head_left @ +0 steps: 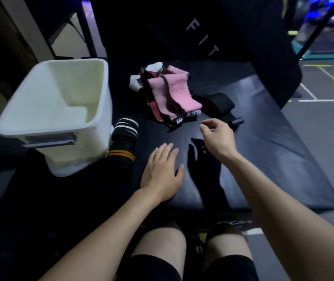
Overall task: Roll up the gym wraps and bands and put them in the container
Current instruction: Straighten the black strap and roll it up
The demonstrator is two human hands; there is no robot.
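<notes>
Left hand (163, 169) flat, fingers straight, on dark mat (263, 159); right hand (216, 136) hovers, fingers loosely curled, holding nothing; pink-and-black wraps pile (170, 94) at 12 o'clock of the hands; white container (56, 110) at 10 o'clock.

Single head-worn wide-angle view, looking forward and steeply down from close range. Knees (162, 242) at the bottom edge, forearms reaching into frame, dark mat (263, 159) across the centre, white bin (99, 110) left. Edges curve and blur.
</notes>
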